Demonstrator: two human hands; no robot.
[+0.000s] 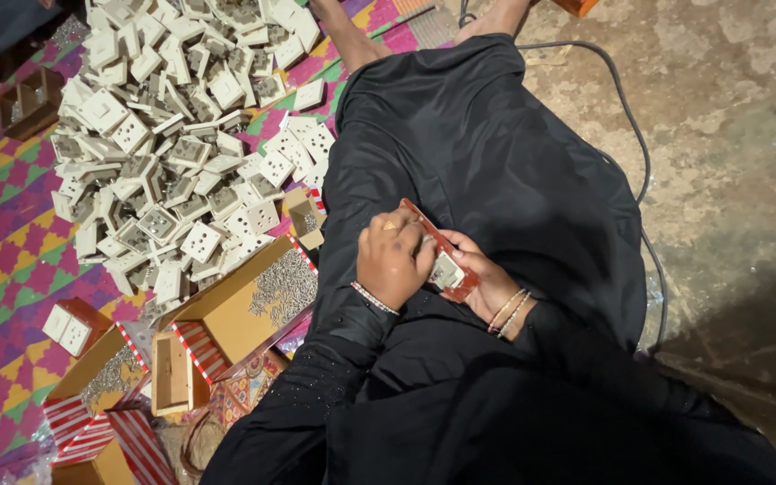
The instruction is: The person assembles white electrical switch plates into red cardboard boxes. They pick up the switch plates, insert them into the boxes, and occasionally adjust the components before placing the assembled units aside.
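I sit on the floor in black clothing, both hands over my lap. My right hand (489, 280) cradles a small red cardboard box (437, 244) with a white socket piece (447, 269) inside it. My left hand (392, 258) is curled over the box's near end, fingers pressing on the box and the socket. Both wrists wear bangles. To my left lies a big heap of white socket pieces (172, 135) on a patterned mat.
An open cardboard box of small metal screws (262, 296) lies beside my left knee, with more red-striped boxes (101, 386) nearer me. A grey cable (635, 135) curves over the concrete floor at right. The colourful woven mat (2, 260) covers the left side.
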